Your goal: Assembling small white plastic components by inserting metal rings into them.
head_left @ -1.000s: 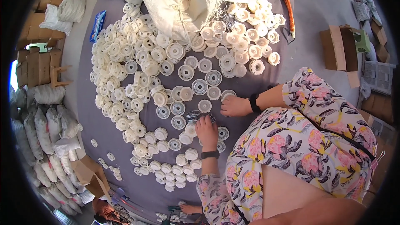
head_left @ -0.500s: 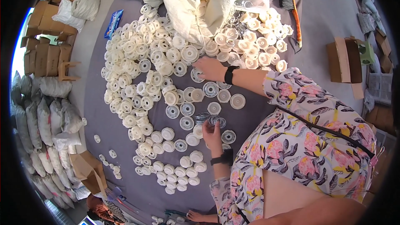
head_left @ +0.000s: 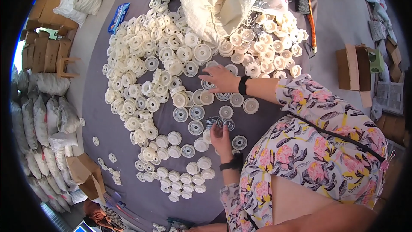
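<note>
pinching thin metal rings (head_left: 227,123) betw thumb & fingers of l hand (head_left: 221,140), just on near side of a white disc (head_left: 225,111). holding r hand (head_left: 220,80) over/by more discs (head_left: 206,98), w/ fingers spread wide & nothing seen gripped; can't tell if touching any. w/ big pile (head_left: 134,43) of discs off to l, sack (head_left: 197,4) up top, & brush (head_left: 303,1) to r of sack.

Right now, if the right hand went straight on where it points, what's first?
Probably the white disc just left of the right hand's fingertips; hand height is unclear.
</note>
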Tool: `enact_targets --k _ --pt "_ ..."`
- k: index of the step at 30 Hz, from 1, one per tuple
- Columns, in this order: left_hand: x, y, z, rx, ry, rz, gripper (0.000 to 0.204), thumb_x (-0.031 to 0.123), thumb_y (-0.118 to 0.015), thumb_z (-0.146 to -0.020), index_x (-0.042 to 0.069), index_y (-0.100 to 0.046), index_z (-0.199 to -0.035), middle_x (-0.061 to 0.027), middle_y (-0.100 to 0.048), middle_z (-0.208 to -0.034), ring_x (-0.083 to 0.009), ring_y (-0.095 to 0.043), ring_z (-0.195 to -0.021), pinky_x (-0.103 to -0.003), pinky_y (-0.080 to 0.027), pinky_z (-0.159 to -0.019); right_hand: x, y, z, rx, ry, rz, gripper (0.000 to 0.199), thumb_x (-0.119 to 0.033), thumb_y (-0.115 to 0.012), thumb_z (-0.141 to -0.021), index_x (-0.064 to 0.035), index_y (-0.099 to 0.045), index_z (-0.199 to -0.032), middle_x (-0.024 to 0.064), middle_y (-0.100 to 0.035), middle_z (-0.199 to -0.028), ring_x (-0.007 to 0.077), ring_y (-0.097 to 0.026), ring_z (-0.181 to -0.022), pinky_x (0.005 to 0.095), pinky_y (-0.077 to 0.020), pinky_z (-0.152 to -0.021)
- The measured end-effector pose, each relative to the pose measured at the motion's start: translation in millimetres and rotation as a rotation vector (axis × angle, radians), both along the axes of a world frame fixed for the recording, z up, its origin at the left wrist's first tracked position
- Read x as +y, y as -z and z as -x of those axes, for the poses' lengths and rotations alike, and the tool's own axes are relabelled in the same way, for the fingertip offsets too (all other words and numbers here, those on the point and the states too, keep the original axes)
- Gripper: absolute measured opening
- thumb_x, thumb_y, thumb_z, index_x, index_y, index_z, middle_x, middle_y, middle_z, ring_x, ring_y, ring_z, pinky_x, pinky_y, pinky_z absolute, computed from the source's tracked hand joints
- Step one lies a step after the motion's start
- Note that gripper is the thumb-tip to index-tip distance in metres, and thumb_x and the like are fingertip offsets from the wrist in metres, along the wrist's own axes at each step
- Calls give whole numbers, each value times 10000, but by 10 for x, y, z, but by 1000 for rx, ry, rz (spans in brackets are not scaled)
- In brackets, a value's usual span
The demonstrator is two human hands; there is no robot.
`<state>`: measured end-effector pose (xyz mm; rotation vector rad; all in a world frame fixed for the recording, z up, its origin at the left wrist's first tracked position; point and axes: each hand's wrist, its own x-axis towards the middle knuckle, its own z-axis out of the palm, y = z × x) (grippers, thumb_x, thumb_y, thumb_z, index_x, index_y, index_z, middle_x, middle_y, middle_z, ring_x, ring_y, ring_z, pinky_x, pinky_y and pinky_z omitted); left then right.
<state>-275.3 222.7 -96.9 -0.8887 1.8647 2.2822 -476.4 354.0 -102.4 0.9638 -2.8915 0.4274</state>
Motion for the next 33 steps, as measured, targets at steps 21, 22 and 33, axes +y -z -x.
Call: enact_targets --k 21,22,33 --pt "325 -340 249 183 214 97 126 117 -591 -867 35 -558 -956 -24 -585 -839 -70 -535 -714 -206 -436 -637 486 -638 -981 -1272 357 828 391 -381 -629 -818 -96 -547 -1072 8 -542 -785 98 -515 -698 271 -459 -546" --pt "394 -437 270 116 204 -127 114 134 -597 -864 49 -553 -925 -16 -582 -792 -72 -536 -664 -203 -426 -585 503 -573 -975 -1270 357 832 391 -381 -629 -818 -96 -547 -1072 8 -542 -785 98 -515 -698 271 -459 -546" --pt "-228 -10 1138 425 413 1322 389 78 -614 -740 8 -522 -1112 -173 -526 -1136 -317 -476 -1086 -425 -383 -891 588 -666 -872 -1336 502 929 334 -341 -603 -846 -104 -555 -1078 -35 -556 -789 32 -461 -564 198 -382 -446"
